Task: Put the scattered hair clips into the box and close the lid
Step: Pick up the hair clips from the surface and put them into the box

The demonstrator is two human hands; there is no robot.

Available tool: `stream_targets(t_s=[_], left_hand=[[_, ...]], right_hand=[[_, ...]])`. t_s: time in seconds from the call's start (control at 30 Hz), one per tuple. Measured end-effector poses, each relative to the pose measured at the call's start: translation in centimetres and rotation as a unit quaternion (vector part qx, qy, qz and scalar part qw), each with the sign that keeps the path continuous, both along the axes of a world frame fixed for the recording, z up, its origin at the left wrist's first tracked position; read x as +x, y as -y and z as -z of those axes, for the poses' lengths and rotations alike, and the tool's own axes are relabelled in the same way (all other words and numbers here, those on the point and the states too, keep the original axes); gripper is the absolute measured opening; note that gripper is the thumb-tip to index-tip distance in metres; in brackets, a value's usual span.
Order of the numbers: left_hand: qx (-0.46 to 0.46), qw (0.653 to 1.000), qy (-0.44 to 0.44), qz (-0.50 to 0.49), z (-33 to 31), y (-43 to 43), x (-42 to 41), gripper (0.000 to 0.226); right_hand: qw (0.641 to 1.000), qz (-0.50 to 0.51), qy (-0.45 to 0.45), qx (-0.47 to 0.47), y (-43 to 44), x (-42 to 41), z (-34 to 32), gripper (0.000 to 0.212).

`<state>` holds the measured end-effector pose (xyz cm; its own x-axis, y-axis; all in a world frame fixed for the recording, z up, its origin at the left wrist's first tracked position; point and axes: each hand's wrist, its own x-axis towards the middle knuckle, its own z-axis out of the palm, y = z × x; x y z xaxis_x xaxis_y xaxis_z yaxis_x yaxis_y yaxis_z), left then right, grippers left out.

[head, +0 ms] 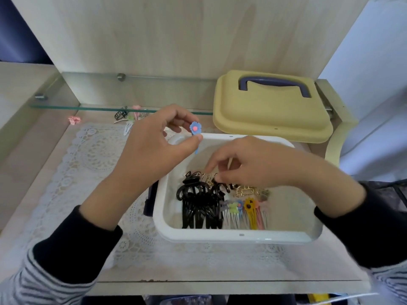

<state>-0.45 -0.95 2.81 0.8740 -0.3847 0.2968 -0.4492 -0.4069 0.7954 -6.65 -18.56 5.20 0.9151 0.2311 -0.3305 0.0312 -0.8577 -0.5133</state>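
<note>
A white box (220,237) sits on a lace mat and holds rows of black clips (199,205), gold clips (244,191) and coloured flower clips (246,211). My left hand (154,146) pinches a blue flower clip (195,128) above the box's far left corner. My right hand (253,164) reaches into the box, its curled fingertips at the gold clips; whether it grips one I cannot tell. The yellow lid (271,111) with a purple handle lies behind the box. Several loose clips (128,118) and a pink clip (74,120) lie at the back left.
A glass shelf (88,106) juts out over the back of the wooden surface, above the loose clips. The lace mat (88,172) covers the middle. A dark object (150,200) lies against the box's left side. A wooden panel stands behind.
</note>
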Motion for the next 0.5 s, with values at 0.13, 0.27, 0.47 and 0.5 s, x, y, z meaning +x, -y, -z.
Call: stream_targets(t_s=[0.13, 0.27, 0.47, 0.5], left_hand=[[-0.014, 0.999, -0.03, 0.029, -2.1, 0.2, -1.4, 0.015], [0.03, 0.983, -0.126, 0.128, -3.7, 1.0, -2.9, 0.013], [0.164, 0.915, -0.26, 0.262, -2.1, 4.0, -3.4, 0.011], [0.19, 0.905, -0.263, 0.273, -1.6, 4.6, -3.4, 0.009]], right_hand=[[0.997, 0.048, 0.057, 0.019, 3.5, -0.5, -0.9, 0.013], [0.986, 0.084, 0.135, 0.039, 5.2, -1.1, -0.6, 0.009], [0.98, 0.098, 0.155, 0.081, 5.7, -1.6, 0.6, 0.006], [0.979, 0.097, 0.153, 0.089, 5.8, -1.6, 0.7, 0.007]])
